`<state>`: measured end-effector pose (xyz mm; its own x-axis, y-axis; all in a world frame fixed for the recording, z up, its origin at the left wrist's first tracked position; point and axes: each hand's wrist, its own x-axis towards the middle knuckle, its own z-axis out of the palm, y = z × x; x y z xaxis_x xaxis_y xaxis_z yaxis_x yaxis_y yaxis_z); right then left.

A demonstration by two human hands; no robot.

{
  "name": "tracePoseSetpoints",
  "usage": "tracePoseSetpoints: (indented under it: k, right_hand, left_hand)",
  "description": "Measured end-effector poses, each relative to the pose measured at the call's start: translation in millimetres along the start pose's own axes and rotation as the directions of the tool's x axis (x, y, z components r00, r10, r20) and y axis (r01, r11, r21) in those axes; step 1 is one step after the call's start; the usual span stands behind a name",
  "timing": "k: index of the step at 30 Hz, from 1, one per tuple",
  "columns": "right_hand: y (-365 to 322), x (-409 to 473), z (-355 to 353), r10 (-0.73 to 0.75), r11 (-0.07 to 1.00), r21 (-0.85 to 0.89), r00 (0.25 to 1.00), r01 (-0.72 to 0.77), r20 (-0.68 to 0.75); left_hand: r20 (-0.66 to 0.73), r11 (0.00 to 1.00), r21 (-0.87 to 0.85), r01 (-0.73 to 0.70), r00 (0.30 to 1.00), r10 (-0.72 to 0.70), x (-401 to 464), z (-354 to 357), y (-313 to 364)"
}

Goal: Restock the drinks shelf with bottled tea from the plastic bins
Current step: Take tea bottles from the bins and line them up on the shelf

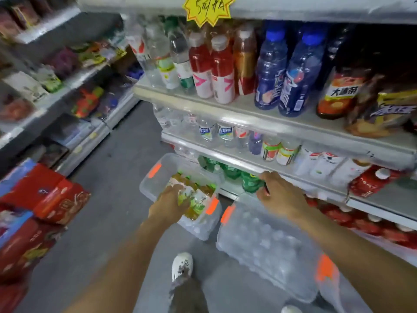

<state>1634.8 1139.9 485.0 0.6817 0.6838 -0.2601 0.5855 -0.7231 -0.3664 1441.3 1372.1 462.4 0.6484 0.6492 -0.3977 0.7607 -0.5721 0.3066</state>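
A clear plastic bin (158,170) with orange latches sits on the floor by the drinks shelf and holds several bottles of tea (198,199) with green-and-white labels. My left hand (172,201) reaches into that bin, fingers curled round one tea bottle. My right hand (278,194) is at the low shelf (255,168), fingers curled against a green bottle (250,182) standing there. A second clear bin (266,247) lies on the floor under my right arm; its contents are blurred.
Shelves on the right carry water, red, orange and blue drink bottles (291,71). Red cartons (52,199) are stacked on the floor at the left. Snack shelves (67,71) line the far left. My shoe (182,265) stands on the grey aisle floor between.
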Motion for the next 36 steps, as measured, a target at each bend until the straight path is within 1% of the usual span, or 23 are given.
tracePoseSetpoints:
  k: [3, 5, 6, 8, 10, 12, 13, 14, 17, 18, 19, 20, 22, 24, 25, 27, 28, 30, 31, 34, 36]
  right_hand:
    - [-39, 39, 70, 0.097, 0.989, 0.099, 0.991, -0.106, 0.091]
    - [-69, 61, 120, 0.177, 0.948, 0.228, 0.965, -0.220, 0.196]
    - [-85, 72, 143, 0.214, 0.909, 0.302, 0.942, -0.289, 0.257]
    - [-114, 96, 187, 0.294, 0.785, 0.440, 0.888, -0.435, 0.353]
    - [-138, 120, 226, 0.364, 0.676, 0.500, 0.835, -0.542, 0.412]
    - [-154, 146, 262, 0.416, 0.588, 0.521, 0.784, -0.619, 0.462]
    - [-159, 161, 279, 0.433, 0.567, 0.523, 0.770, -0.636, 0.468]
    - [-161, 175, 294, 0.450, 0.567, 0.520, 0.769, -0.639, 0.454]
    - [-151, 226, 323, 0.537, 0.613, 0.484, 0.779, -0.625, 0.326]
    - [-144, 246, 331, 0.555, 0.613, 0.474, 0.771, -0.632, 0.311]
    - [-136, 266, 340, 0.570, 0.590, 0.475, 0.753, -0.653, 0.329]
    - [-129, 286, 348, 0.582, 0.548, 0.473, 0.721, -0.689, 0.376]
    - [-123, 315, 366, 0.642, 0.454, 0.439, 0.626, -0.775, 0.442]
    - [-124, 328, 388, 0.744, 0.365, 0.402, 0.522, -0.840, 0.416]
    - [-125, 330, 397, 0.780, 0.366, 0.384, 0.505, -0.848, 0.371]
    - [-125, 329, 415, 0.785, 0.435, 0.332, 0.533, -0.837, 0.316]
    - [-124, 329, 423, 0.776, 0.461, 0.303, 0.544, -0.834, 0.317]
    - [-123, 330, 437, 0.770, 0.459, 0.255, 0.524, -0.851, 0.365]
    - [-123, 331, 443, 0.770, 0.426, 0.268, 0.501, -0.865, 0.394]
    - [-122, 326, 461, 0.756, 0.252, 0.388, 0.430, -0.887, 0.493]
    - [-120, 317, 470, 0.738, 0.157, 0.422, 0.390, -0.893, 0.550]
  left_hand:
    - [0.130, 0.999, -0.047, 0.000, 0.991, 0.006, 68, 12, -55]
    - [0.215, 0.997, -0.073, 0.011, 0.977, 0.005, 113, 24, -86]
    - [0.254, 0.997, -0.081, 0.018, 0.967, 0.003, 134, 31, -100]
    - [0.332, 0.995, -0.089, 0.038, 0.943, -0.007, 173, 48, -126]
    - [0.400, 0.989, -0.125, 0.077, 0.916, -0.021, 209, 67, -147]
    - [0.448, 0.983, -0.154, 0.100, 0.894, -0.021, 241, 89, -164]
    - [0.469, 0.982, -0.157, 0.109, 0.883, -0.023, 256, 100, -171]
    - [0.490, 0.981, -0.157, 0.115, 0.872, -0.023, 269, 113, -177]
    - [0.547, 0.981, -0.164, 0.109, 0.837, -0.002, 303, 154, -187]
    - [0.564, 0.982, -0.160, 0.099, 0.826, 0.008, 314, 167, -188]
    - [0.575, 0.984, -0.157, 0.091, 0.818, 0.016, 325, 180, -188]
    - [0.580, 0.982, -0.165, 0.096, 0.814, 0.017, 334, 192, -186]
    - [0.597, 0.966, -0.212, 0.148, 0.802, 0.008, 350, 214, -181]
    - [0.598, 0.950, -0.251, 0.188, 0.801, 0.000, 361, 233, -178]
    - [0.595, 0.942, -0.264, 0.207, 0.804, -0.010, 365, 241, -179]
    - [0.599, 0.927, -0.276, 0.255, 0.800, -0.042, 371, 253, -181]
    - [0.604, 0.923, -0.274, 0.269, 0.796, -0.052, 374, 259, -184]
    - [0.615, 0.918, -0.276, 0.285, 0.787, -0.060, 379, 268, -189]
    - [0.616, 0.913, -0.284, 0.294, 0.785, -0.062, 381, 270, -191]
    - [0.613, 0.904, -0.311, 0.293, 0.789, -0.044, 386, 272, -196]
    - [0.632, 0.900, -0.320, 0.295, 0.774, -0.030, 387, 270, -197]
